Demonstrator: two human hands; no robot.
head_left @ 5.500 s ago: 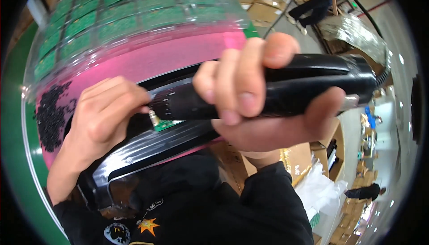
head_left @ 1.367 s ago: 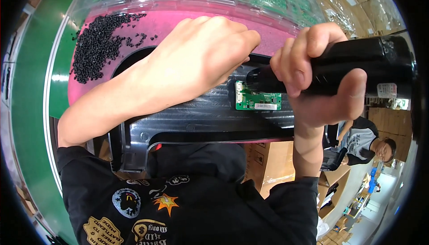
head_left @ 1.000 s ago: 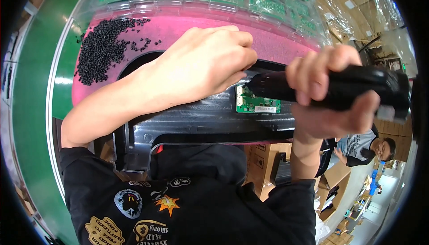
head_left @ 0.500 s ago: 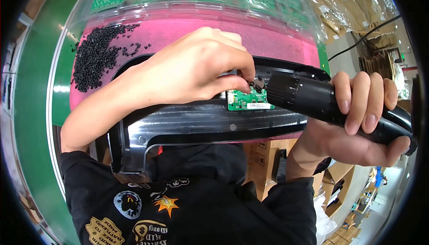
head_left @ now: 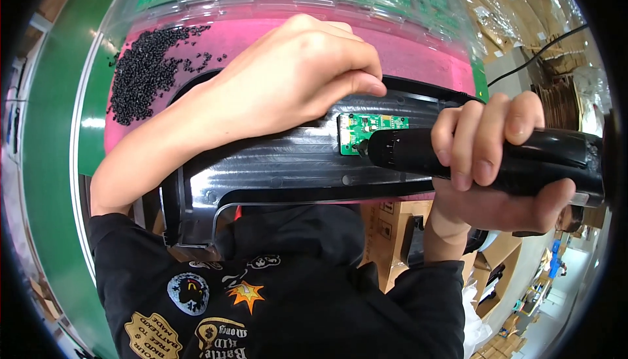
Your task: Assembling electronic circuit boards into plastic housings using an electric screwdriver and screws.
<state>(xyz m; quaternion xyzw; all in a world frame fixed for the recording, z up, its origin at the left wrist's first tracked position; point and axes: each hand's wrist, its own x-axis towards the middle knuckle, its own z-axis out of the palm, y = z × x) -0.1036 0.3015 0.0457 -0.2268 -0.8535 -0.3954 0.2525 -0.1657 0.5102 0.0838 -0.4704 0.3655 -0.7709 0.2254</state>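
My right hand (head_left: 490,156) is wrapped around a black electric screwdriver (head_left: 409,149), its tip at the lower left corner of a small green circuit board (head_left: 356,130). The driver's nose hides the board's lower right part. Beneath the board is a long black plastic housing (head_left: 281,172) with a raised rim, lying across my front. My left hand (head_left: 307,74) hovers over the housing's far edge, just above the board, with thumb and forefinger pinched together. Whatever is between those fingertips is too small or hidden to make out.
A heap of small black screws (head_left: 140,74) lies on the pink mat (head_left: 418,51) at the left. Clear plastic trays (head_left: 261,2) with green boards stand at the back. Cardboard boxes (head_left: 376,234) are below the table edge, and a black cable (head_left: 536,54) runs at the right.
The screwdriver has moved left and toward me, from the board's upper right part to its lower left corner. My left hand has lifted away from the driver tip, fingers still pinched.
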